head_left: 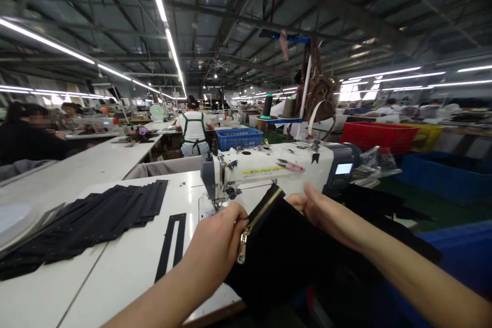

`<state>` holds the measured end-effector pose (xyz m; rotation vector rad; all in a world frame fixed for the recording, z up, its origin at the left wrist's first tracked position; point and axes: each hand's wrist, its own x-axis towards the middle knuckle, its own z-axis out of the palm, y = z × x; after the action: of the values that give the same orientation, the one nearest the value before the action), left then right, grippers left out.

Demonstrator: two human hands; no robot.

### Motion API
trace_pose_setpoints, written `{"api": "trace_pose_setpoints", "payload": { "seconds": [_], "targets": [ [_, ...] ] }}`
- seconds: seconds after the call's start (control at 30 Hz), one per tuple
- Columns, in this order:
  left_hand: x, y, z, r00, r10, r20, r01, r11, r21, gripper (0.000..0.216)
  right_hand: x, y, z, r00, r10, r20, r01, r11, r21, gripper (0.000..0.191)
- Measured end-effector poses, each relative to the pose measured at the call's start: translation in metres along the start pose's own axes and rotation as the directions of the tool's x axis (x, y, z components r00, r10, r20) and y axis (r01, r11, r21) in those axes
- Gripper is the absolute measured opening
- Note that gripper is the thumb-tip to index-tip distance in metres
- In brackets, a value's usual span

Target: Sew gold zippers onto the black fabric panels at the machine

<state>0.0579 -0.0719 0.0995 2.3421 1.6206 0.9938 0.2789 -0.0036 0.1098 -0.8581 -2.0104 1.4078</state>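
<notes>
Holding blk cloth (284, 251), gold-col. toothed zip (264, 209)

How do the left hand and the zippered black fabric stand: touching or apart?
Touching. The head view shows the left hand pinching the zippered black fabric beside the zipper pull.
</notes>
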Motion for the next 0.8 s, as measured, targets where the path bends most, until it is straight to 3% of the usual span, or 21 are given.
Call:
{"api": "trace_pose_setpoints", "payload": {
  "seconds": [0.1, 0.2, 0.27, 0.33, 0.4, 0.47, 0.53, 0.63, 0.8],
  "targets": [
    [-0.004, 0.008, 0.001, 1.0, -0.007, -0.024, 0.005, 0.996, -0.091, 0.011, -0.001, -0.026, -0.002, 0.995, -0.072, 0.066, 0.09, 0.943, -0.32, 0.04],
    [-0.016, 0.01, 0.016, 0.989, -0.098, -0.113, 0.068, 0.967, -0.247, 0.009, 0.008, -0.041, -0.003, 0.965, -0.261, -0.001, 0.194, 0.723, -0.662, 0.026],
    [-0.03, -0.001, 0.03, 0.973, -0.203, -0.115, 0.152, 0.926, -0.345, 0.006, 0.026, -0.032, 0.005, 0.945, -0.327, 0.033, 0.222, 0.563, -0.796, 0.02],
    [-0.047, -0.025, 0.041, 0.961, -0.273, -0.046, 0.236, 0.895, -0.379, 0.01, 0.052, -0.004, 0.021, 0.947, -0.292, 0.134, 0.267, 0.481, -0.835, 0.016],
    [-0.062, -0.054, 0.046, 0.966, -0.258, -0.01, 0.247, 0.933, -0.26, 0.029, 0.08, 0.035, 0.041, 0.936, -0.26, 0.238, 0.339, 0.484, -0.807, 0.013],
    [-0.069, -0.081, 0.043, 0.988, -0.142, 0.064, 0.144, 0.989, -0.031, 0.044, 0.104, 0.074, 0.058, 0.925, -0.24, 0.294, 0.377, 0.489, -0.787, 0.009],
    [-0.067, -0.099, 0.037, 0.973, -0.036, 0.227, 0.005, 0.991, 0.137, 0.056, 0.121, 0.102, 0.068, 0.914, -0.242, 0.324, 0.404, 0.495, -0.77, 0.01],
    [-0.05, -0.108, 0.032, 0.903, -0.005, 0.431, -0.097, 0.972, 0.216, 0.084, 0.133, 0.12, 0.07, 0.9, -0.268, 0.345, 0.436, 0.504, -0.746, 0.013],
    [-0.024, -0.102, 0.04, 0.876, -0.052, 0.479, -0.104, 0.951, 0.293, 0.101, 0.142, 0.125, 0.067, 0.909, -0.299, 0.29, 0.408, 0.501, -0.763, 0.013]
  ]
}}
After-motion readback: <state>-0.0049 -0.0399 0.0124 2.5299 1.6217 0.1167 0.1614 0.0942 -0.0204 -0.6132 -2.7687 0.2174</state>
